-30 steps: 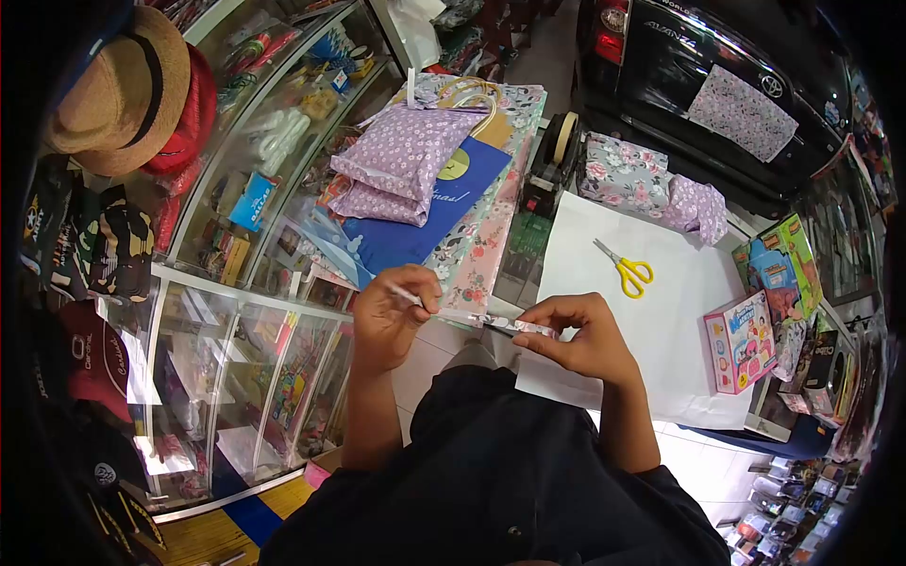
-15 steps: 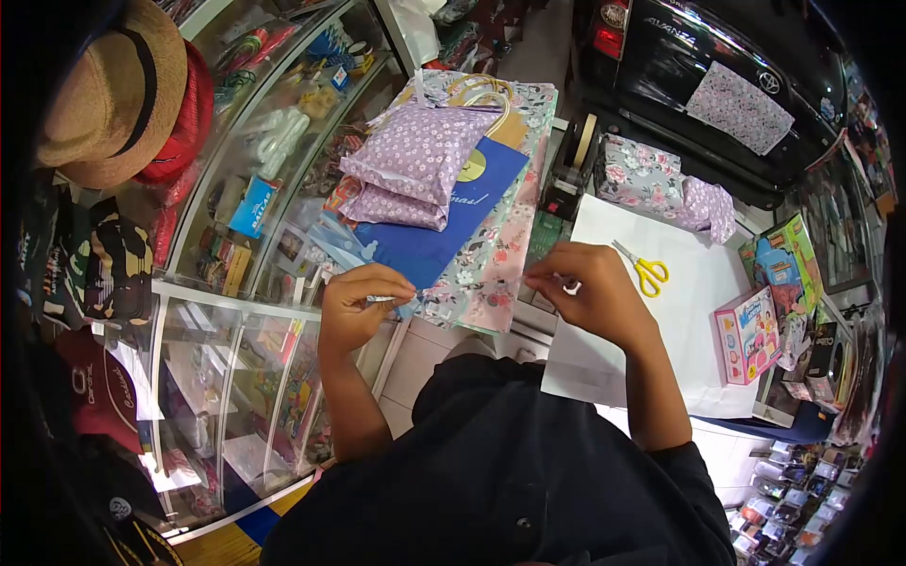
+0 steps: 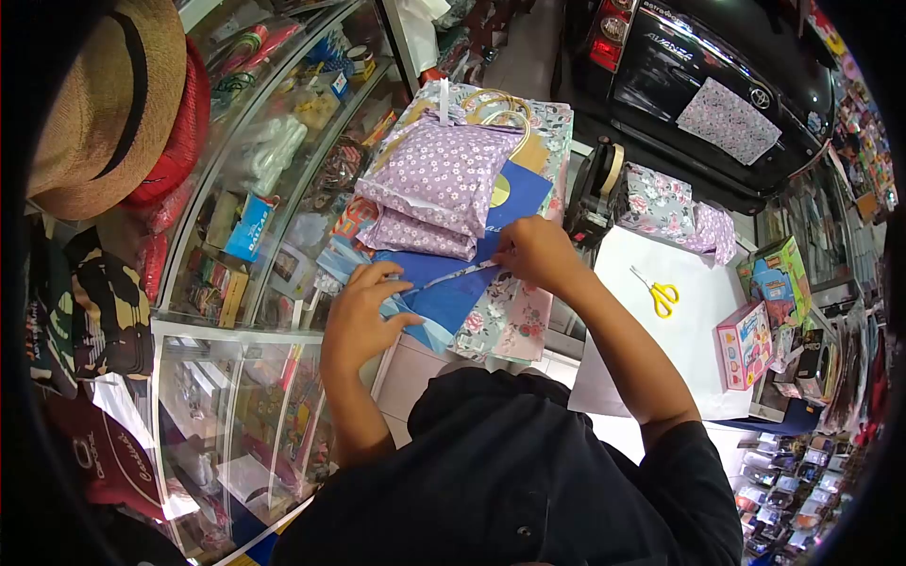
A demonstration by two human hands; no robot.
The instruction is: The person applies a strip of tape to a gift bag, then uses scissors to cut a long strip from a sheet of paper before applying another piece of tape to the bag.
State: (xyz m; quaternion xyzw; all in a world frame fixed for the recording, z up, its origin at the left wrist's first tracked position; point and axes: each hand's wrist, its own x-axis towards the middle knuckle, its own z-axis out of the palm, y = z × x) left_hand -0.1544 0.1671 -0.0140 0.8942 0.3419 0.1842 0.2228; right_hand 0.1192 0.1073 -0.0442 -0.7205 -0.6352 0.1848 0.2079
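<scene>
Over the blue bag (image 3: 455, 300), the right hand (image 3: 538, 253) pinches one end of a narrow patterned strip (image 3: 461, 273), which slants toward the left hand (image 3: 363, 316). That hand, fingers spread, is at the bag's left edge, perhaps touching it.

head-worn view; forward and down; close

A shop, with glass display case (image 3: 236, 331), boxed goods (image 3: 251, 227), straw hat (image 3: 99, 108) and camouflage cap (image 3: 111, 300) alongside.
</scene>
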